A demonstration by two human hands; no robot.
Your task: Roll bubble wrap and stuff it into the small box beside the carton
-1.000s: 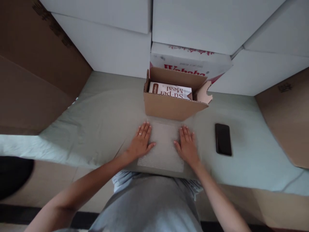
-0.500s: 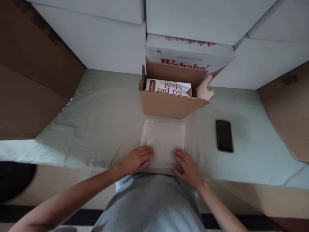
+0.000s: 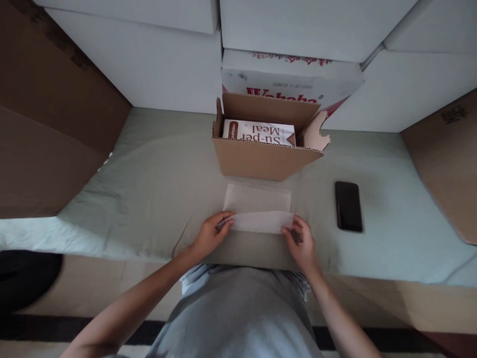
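Observation:
A thin, whitish, see-through sheet (image 3: 257, 198) lies flat on the green cloth in front of me. Its near part is folded up and over, making a paler band across the middle. My left hand (image 3: 214, 233) pinches the left end of this fold between thumb and fingers. At the right end, my right hand (image 3: 301, 243) grips the fold the same way, fingers curled. Just beyond the sheet stands an open brown cardboard box (image 3: 261, 159). Inside it, a white carton (image 3: 261, 132) with "Su-per Meal" lettering sits upright, upside down to me.
A black phone (image 3: 349, 206) lies to the right on the cloth-covered surface (image 3: 156, 164). White boxes (image 3: 149, 59) form a wall at the back, one (image 3: 286, 79) with red print. Large brown cartons stand at the left (image 3: 44, 129) and right (image 3: 447, 164).
Both hands went from resting on the flat sheet to pinching its near edge. That edge has been lifted and folded away from me, baring the cloth beneath.

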